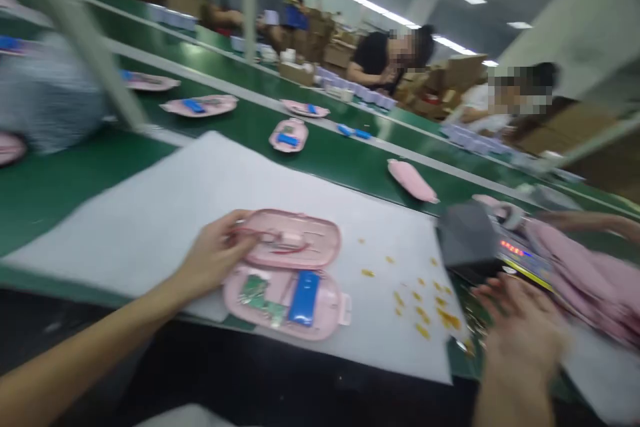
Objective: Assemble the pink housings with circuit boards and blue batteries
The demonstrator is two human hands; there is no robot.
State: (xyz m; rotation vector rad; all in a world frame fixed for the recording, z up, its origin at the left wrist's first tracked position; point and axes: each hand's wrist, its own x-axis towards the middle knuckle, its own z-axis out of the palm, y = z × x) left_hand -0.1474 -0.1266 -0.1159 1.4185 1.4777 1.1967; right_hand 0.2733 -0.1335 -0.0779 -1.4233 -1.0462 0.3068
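Note:
My left hand (217,250) pinches the left edge of a pink plastic case half (320,237), with red wires across its inside. Just below it lies the matching pink half (327,300), which carries a green circuit board (254,291) and a blue battery (305,298). The two halves lie against each other, opened out. On the right, my right hand (523,317) is blurred, palm up with its fingers apart, and nothing shows in it. It is close to a grey machine (467,233) with a red lit display (515,248).
Small yellow pieces (420,313) are scattered over the white sheet (150,227). Pink case parts (413,180) and loose blue batteries (354,132) lie on the green bench beyond. A post (93,40) rises at left. Pink material (585,267) lies at right; several people sit opposite.

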